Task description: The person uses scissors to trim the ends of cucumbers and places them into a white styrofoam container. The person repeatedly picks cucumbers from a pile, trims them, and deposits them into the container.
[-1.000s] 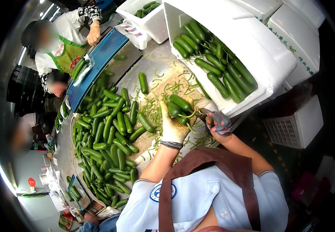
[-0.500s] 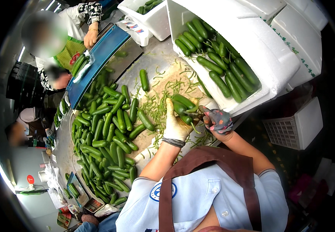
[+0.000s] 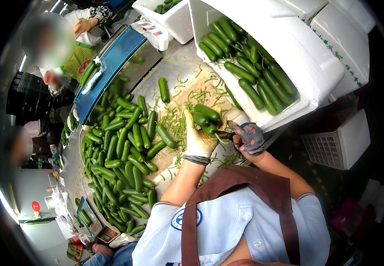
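Observation:
My left hand [image 3: 201, 142], in a pale yellowish glove, is closed around a few green cucumbers [image 3: 207, 113] bunched together over the table. Their stem ends point down and to the right. In my right hand [image 3: 250, 139], gloved in dark grey with reddish patches, is a pair of small dark clippers [image 3: 224, 134]. The clipper blades are at the stem of the lowest cucumber; whether they touch it I cannot tell. Cut green stems [image 3: 174, 122] are scattered on the table beyond and around my hands.
A large cucumber heap [image 3: 125, 164] covers the table's left side. One cucumber [image 3: 163, 90] lies apart. An open white foam box [image 3: 309, 84] at the right holds rows of cucumbers. A white plastic crate [image 3: 323, 148] stands lower right. Across a blue-edged ledge [image 3: 112, 60] a person stands by wrapped cucumbers.
My left hand has turned the cucumbers slightly and shifted left. The clippers now show clearly at a stem. The co-worker's hands have moved away from the wrapped cucumbers.

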Available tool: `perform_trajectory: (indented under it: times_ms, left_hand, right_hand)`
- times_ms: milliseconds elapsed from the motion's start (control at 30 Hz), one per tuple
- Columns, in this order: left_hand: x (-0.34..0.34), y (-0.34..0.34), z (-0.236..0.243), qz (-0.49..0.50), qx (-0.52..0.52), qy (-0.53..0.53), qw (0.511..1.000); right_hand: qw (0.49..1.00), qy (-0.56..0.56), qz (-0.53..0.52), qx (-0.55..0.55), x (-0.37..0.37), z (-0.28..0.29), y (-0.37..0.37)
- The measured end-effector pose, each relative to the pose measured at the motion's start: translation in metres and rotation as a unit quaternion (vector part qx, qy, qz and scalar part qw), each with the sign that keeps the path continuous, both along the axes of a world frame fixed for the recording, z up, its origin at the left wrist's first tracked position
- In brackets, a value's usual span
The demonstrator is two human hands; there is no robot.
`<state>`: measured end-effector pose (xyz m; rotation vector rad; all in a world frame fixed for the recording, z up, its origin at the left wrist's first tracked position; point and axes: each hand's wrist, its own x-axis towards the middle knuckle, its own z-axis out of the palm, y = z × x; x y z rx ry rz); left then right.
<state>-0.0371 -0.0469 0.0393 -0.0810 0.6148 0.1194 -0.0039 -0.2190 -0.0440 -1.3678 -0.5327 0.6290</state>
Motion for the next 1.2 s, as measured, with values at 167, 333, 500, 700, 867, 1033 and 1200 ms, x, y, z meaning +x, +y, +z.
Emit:
perform_trajectory:
  times_ms: [167,333,500,700,867,1033,1200]
  left_hand:
    - [-0.014,0.023,0.000,0.024,-0.005,0.020,1.000]
    - [-0.064,0.125,0.028,0.302,0.104,0.034,0.947]
    - [-0.163,0.277,0.030,0.552,0.236,0.005,0.800]
    - [-0.008,0.209,0.033,0.103,0.807,0.079,0.577]
    - [0.061,0.228,-0.051,-0.333,0.919,0.089,-0.190]
    - [0.107,0.197,-0.019,-0.433,0.857,-0.004,-0.280]
    - [0.133,0.064,0.009,-0.342,0.909,-0.188,-0.145]
  right_hand:
    - [0.815,-0.530,-0.124,-0.198,0.001,0.002,0.004]
    - [0.841,-0.475,-0.074,-0.248,-0.008,-0.004,-0.002]
    - [0.890,-0.311,0.019,-0.332,-0.019,-0.013,-0.006]
    - [0.901,-0.166,0.080,-0.393,-0.011,-0.013,-0.005]
    - [0.898,-0.334,-0.023,-0.287,-0.016,-0.002,-0.008]
    - [0.938,-0.212,-0.056,-0.268,-0.021,-0.022,-0.026]
    - [0.948,-0.078,0.006,-0.308,-0.019,0.001,-0.023]
